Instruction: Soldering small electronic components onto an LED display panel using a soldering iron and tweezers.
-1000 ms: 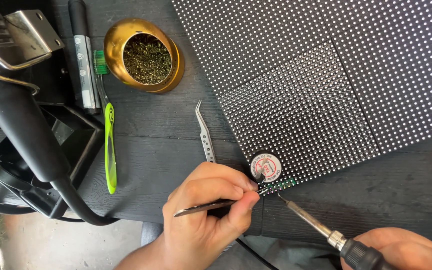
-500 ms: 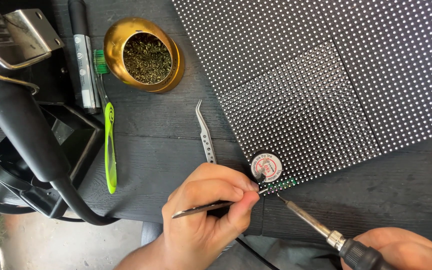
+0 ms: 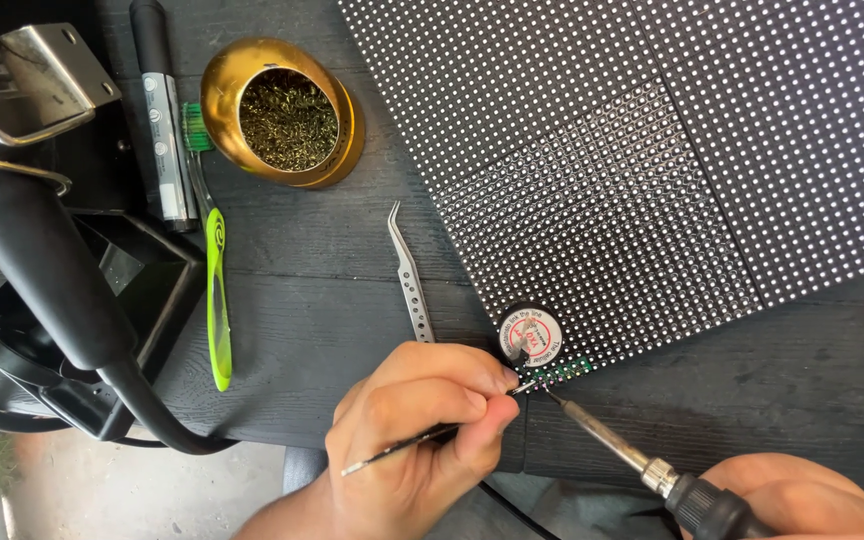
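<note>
At the desk (image 3: pixel 282 300), the left hand (image 3: pixel 422 420) keeps a tight grip on tweezers (image 3: pixel 422 440) while the right hand (image 3: pixel 802 500) holds a soldering iron (image 3: pixel 612 445); both tips meet at the LED panel's (image 3: pixel 652 160) near corner. Rework appears underway; steady tips matter next.

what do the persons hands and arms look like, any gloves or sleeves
Both hands are bare: no gloves, rings or watch show. The left hand and the stretch of forearm behind it carry no sleeve as far as the picture's lower edge. Of the right hand only the top shows at the bottom right corner, also uncovered; its wrist and arm lie out of view, so a sleeve there cannot be told.
</note>
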